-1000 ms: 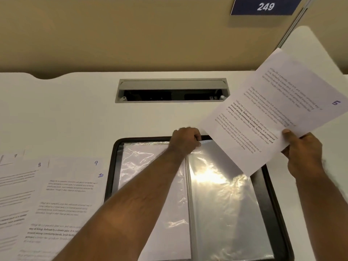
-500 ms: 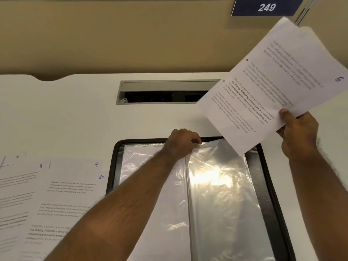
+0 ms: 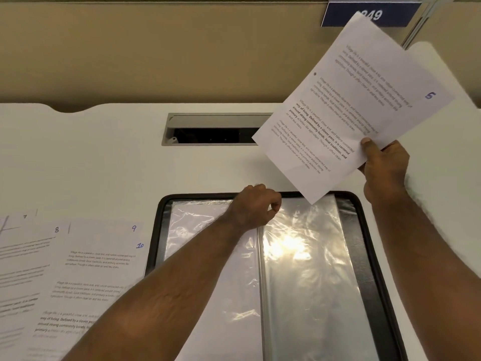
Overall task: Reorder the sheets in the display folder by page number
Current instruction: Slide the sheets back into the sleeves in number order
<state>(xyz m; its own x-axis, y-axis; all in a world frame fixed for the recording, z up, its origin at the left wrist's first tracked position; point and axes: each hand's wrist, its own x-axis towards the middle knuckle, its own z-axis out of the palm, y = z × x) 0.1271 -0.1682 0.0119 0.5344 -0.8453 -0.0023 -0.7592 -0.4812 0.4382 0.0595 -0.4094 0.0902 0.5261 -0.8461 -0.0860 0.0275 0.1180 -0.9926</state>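
A black display folder [image 3: 374, 256] lies open on the white desk, its clear plastic sleeves shining under the light. My left hand [image 3: 256, 207] pinches the top edge of the right-hand sleeve [image 3: 304, 256] near the spine. My right hand [image 3: 384, 169] holds a printed sheet marked 6 [image 3: 346, 108] in the air, tilted, above the folder's top right corner. Loose sheets [image 3: 86, 272] numbered 7, 8, 9 and 10 lie overlapped on the desk left of the folder.
A grey cable slot [image 3: 213, 128] is set into the desk [image 3: 104, 157] behind the folder. A tan partition [image 3: 156, 53] with a blue number plate [image 3: 369, 15] stands at the back edge.
My right hand has raised sheet 6 higher and further back, off the folder. My left hand stays at the sleeve's top edge.
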